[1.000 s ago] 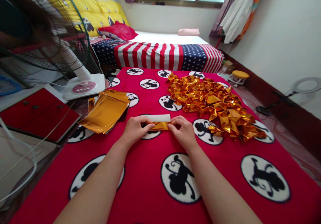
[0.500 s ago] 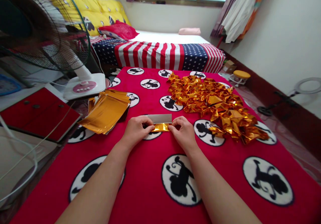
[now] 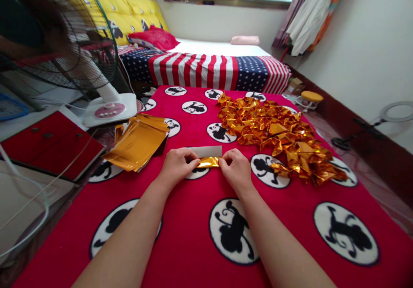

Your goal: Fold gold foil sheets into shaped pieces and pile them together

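Observation:
Between my hands is a sheet of gold foil paper, its near edge folded over to show a shiny gold strip, with a grey-white back strip standing out behind. My left hand pinches its left end between thumb and fingers. At the right end, my right hand pinches it the same way. Left of my hands lies a stack of flat gold foil sheets. To the right spreads a heap of folded gold foil pieces. All of these rest on a red cloth with black figures in white ovals.
A white standing fan is at the left, beside a red panel and loose white cables. Behind the cloth is a bed with a striped and starred cover. A yellow-topped stool and a ring light stand on the right.
Both hands keep their pinch on the foil paper's ends. The thumbs have shifted very slightly, and the grey strip behind the fold looks a little narrower. The whole view has moved slightly.

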{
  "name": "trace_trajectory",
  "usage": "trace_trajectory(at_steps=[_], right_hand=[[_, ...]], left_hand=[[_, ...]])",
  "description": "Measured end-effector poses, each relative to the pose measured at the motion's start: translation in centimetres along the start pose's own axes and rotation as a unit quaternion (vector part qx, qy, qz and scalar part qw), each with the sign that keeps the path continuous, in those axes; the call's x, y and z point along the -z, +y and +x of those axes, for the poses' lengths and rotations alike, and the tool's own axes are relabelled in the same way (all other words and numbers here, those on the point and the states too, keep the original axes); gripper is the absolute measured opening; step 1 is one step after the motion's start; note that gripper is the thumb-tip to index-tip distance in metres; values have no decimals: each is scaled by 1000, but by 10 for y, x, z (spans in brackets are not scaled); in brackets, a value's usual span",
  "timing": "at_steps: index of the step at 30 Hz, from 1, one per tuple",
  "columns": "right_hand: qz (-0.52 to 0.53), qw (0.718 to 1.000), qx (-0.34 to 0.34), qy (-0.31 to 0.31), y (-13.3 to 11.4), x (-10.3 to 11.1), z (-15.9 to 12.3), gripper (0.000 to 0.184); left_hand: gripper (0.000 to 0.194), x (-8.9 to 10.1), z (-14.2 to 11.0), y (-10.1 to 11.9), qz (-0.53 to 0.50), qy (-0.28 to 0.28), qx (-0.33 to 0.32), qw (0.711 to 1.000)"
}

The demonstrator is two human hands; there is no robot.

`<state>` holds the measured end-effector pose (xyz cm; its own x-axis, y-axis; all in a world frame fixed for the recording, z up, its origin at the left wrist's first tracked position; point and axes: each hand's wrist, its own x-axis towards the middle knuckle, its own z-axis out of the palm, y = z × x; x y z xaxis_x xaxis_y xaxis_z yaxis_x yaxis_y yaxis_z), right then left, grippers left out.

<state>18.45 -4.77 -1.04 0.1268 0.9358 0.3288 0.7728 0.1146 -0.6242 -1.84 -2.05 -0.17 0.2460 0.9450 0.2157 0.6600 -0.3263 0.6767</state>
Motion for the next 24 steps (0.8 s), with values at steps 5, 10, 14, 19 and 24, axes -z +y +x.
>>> trace_trajectory(at_steps=[5, 10, 14, 19, 24], right_hand=[[-12, 1000, 0, 8, 0, -1, 0, 19], [-22, 1000, -3, 13, -1, -2, 1, 20], [-36, 999, -15, 7, -2, -3, 2, 19], [-39, 999, -25, 1, -3, -2, 3, 21], [-46, 998, -35, 11, -3, -2, 1, 14]], left_hand=[[13, -1, 2, 1, 7, 3, 15, 1000], [12, 0, 2, 3, 19, 8, 17, 1000], [12, -1, 3, 4, 18, 4, 33, 999], [15, -3, 5, -3, 5, 16, 39, 999], [41, 0, 6, -6, 37, 31, 49, 998]])
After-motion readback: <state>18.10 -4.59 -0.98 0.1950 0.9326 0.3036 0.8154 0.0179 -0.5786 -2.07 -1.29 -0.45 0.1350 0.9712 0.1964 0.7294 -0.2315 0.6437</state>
